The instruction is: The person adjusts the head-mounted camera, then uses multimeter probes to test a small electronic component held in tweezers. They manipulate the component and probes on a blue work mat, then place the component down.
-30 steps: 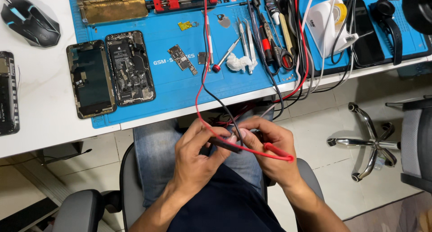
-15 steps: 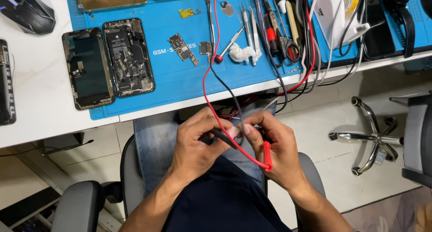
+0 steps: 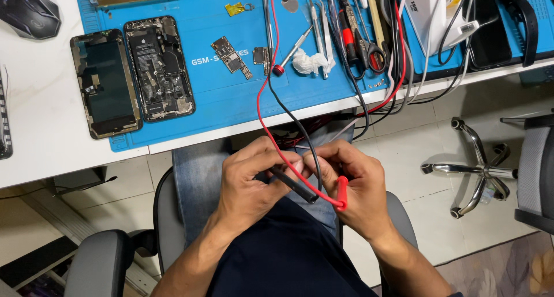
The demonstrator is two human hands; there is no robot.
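- Over the lap, below the edge of the white surface [image 3: 46, 124], both hands meet; items follow from left to right.
- A computer mouse [image 3: 29, 11] sits at the far left corner of the surface.
- On the blue mat [image 3: 231, 95] lie an opened phone screen [image 3: 105, 85] and, just beside it, the phone body [image 3: 158, 68] with its insides showing.
- A small circuit board [image 3: 231, 56] lies further right on the mat.
- The left hand [image 3: 254, 184] has its fingers clamped on the black probe [image 3: 294, 184], which slants down toward the right.
- The red lead [image 3: 265, 109] runs from the mat down between the hands.
- The right hand [image 3: 352, 184] has its fingers closed around the red probe [image 3: 342, 190], touching the black one near its end.
- Tweezers [image 3: 323, 26] and other tools lie on the mat above.
- A chair base [image 3: 473, 170] stands on the floor at right.
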